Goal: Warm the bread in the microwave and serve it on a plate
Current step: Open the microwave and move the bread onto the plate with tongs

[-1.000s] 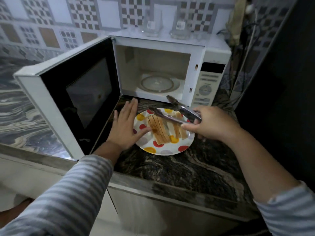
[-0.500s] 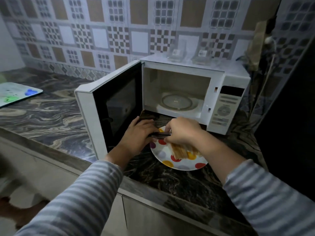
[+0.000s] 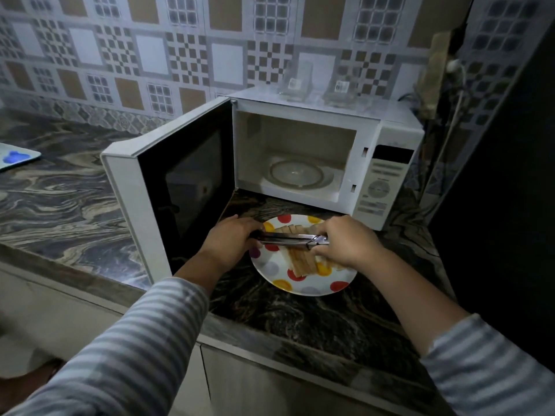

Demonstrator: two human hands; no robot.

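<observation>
A white plate (image 3: 312, 288) with red, yellow and grey dots sits on the dark marbled counter in front of the microwave (image 3: 393, 139). Several bread slices (image 3: 301, 261) lie on it. Metal tongs (image 3: 289, 238) lie level above the bread. My left hand (image 3: 229, 243) grips their left end and my right hand (image 3: 345, 241) grips their right end. The microwave door (image 3: 180, 187) stands wide open to the left, and the glass turntable (image 3: 295, 174) inside is bare.
Two clear glass containers (image 3: 295, 82) stand on top of the microwave. Cables and a plug hang at the right by a dark wall (image 3: 504, 175). A light board with blue paint (image 3: 18, 156) lies far left on the counter. The counter edge (image 3: 270, 340) runs below the plate.
The view pulled back and rose. My left hand left the plate's rim and took the tongs' left end; my right hand drew back to the tongs' right end, uncovering the bread.
</observation>
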